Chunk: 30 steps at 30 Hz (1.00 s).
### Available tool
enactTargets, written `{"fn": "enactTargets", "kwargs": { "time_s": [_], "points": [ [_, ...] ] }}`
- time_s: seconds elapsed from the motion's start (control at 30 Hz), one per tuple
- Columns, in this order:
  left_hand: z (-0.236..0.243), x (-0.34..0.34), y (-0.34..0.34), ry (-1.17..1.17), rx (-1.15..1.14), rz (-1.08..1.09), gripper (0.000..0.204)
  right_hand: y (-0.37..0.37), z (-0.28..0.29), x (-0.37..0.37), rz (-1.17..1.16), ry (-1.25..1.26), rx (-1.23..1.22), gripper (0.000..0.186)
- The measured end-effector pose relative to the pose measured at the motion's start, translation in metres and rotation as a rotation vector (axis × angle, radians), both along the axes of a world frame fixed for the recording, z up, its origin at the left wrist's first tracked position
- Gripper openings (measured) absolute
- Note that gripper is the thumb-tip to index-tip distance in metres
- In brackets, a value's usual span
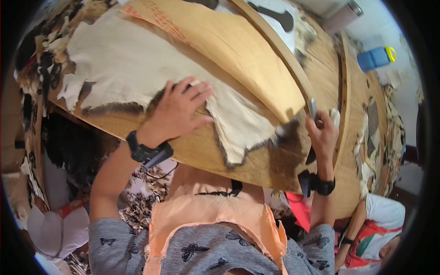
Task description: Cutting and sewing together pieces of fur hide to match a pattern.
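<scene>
My left hand [176, 110] lies with fingers spread on a cream hide [110, 59] with dark fur along its ragged edges. A tan paper sheet [229, 50] with red markings rests over the hide's upper part. My right hand [322, 133] is closed on a small metal blade [313, 107] beside the paper's lower right corner and the end of a long wooden strip [275, 41]. The hide lies on a worn wooden board [197, 146].
Another wooden strip [341, 114], a blue yellow-lidded bottle [371, 58], a steel flask [343, 16] and hide scraps [371, 146] are at the right. People [55, 229] sit at lower left and lower right [380, 215]. Scraps [137, 197] lie below the board.
</scene>
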<state>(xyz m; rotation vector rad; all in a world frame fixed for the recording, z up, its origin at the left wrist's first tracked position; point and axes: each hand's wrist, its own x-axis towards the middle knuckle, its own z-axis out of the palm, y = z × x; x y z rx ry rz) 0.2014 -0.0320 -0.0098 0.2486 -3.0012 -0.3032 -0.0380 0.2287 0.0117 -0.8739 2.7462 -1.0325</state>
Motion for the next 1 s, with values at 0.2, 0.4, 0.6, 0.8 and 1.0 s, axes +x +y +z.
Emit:
{"fn": "enactTargets", "kwargs": {
  "time_s": [0.2, 0.4, 0.6, 0.8, 1.0],
  "points": [
    [0.010, -0.015, 0.030, 0.031, -0.021, 0.033, 0.052, -0.012, 0.037, -0.029, 0.322, -0.895, -0.639, 0.023],
    [0.004, -0.043, 0.090, 0.136, 0.203, -0.173, 0.043, -0.045, 0.017, -0.015, 0.533, -1.203, -0.685, 0.027],
    [-0.002, -0.050, 0.123, 0.243, 0.297, -0.107, 0.035, -0.059, 0.000, -0.005, 0.824, -0.717, -0.235, 0.026],
    [-0.011, -0.045, 0.142, 0.240, 0.222, -0.020, 0.025, -0.064, -0.011, -0.007, 1.170, -0.398, -0.023, 0.024],
    [-0.017, -0.060, 0.155, 0.385, 0.061, 0.053, 0.008, -0.061, -0.018, -0.004, 1.197, -0.334, -0.052, 0.022]
  ]
}}
